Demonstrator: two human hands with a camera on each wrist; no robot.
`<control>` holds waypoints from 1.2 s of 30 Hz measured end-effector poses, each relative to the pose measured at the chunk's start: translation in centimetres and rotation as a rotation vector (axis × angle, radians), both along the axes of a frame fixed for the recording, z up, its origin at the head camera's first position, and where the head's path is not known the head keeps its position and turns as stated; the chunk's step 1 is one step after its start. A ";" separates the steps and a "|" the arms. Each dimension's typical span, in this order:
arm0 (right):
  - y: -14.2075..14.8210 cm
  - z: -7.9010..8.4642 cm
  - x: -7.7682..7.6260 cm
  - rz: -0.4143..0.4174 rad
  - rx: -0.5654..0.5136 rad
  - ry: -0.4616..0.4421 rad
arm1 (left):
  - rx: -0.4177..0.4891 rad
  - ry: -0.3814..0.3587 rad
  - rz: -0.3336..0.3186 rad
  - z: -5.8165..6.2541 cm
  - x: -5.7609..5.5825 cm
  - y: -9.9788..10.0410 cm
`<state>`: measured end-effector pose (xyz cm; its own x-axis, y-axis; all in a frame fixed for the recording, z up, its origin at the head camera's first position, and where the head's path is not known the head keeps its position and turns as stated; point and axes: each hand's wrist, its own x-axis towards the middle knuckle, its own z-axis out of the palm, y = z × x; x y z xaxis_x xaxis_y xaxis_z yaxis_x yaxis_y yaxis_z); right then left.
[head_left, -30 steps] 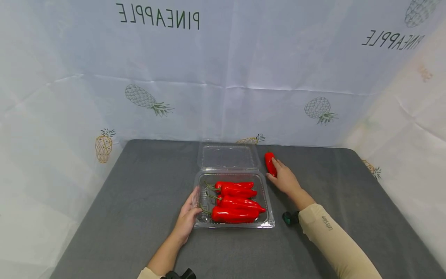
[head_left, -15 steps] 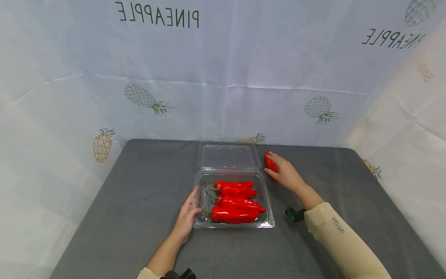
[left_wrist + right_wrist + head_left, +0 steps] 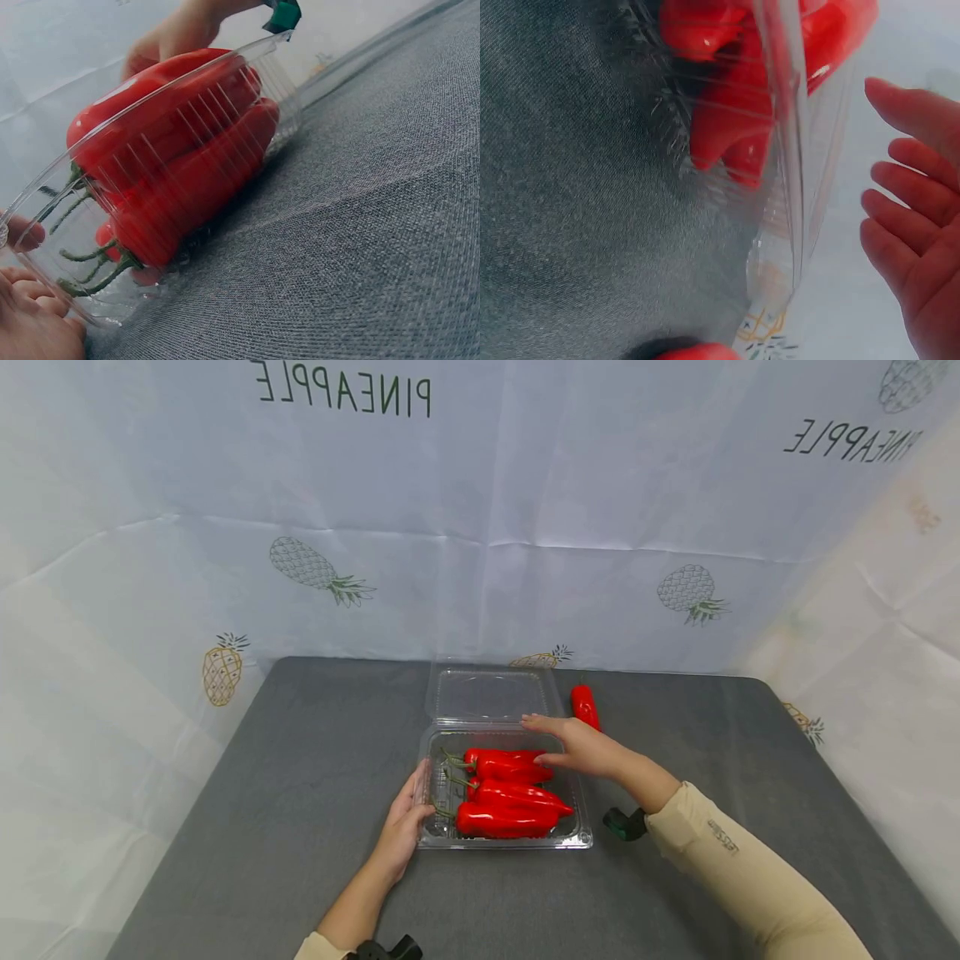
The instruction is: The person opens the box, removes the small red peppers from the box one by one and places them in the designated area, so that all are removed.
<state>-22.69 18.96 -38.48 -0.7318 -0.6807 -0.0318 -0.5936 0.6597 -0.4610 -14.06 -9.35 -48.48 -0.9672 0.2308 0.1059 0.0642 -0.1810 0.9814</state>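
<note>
A clear plastic clamshell box stands on the table with several red peppers lying crosswise in it, green stems to the left. My left hand grips the box's left wall, thumb at the rim and fingers outside, as the left wrist view also shows at the hand. Over the box's back right corner hovers my right hand, fingers extended and thumb apart, holding nothing; in the right wrist view the hand is beside the rim. One loose red pepper lies right of the lid.
The box's clear lid lies folded back toward the curtain with pineapple prints. Grey cloth covers the table. Dark straps with camera mounts sit at both wrists.
My right hand has let go of the loose pepper and moved left over the box. That pepper stays on the table. The left hand keeps its grip.
</note>
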 end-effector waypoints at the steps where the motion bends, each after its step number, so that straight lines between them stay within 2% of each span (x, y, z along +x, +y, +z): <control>1: -0.2 0.0 0.0 0.012 0.012 -0.008 | 0.002 0.001 0.000 0.0 0.0 0.0; 12: -2.2 0.4 0.1 0.105 0.081 -0.144 | 0.021 0.009 -0.016 -0.1 0.0 0.0; 20: -3.1 0.3 -0.2 0.166 0.134 -0.156 | 0.027 0.004 -0.017 0.1 0.0 0.0; 36: -4.2 0.4 -0.7 0.176 0.191 -0.192 | 0.017 -0.011 -0.004 0.1 0.0 0.0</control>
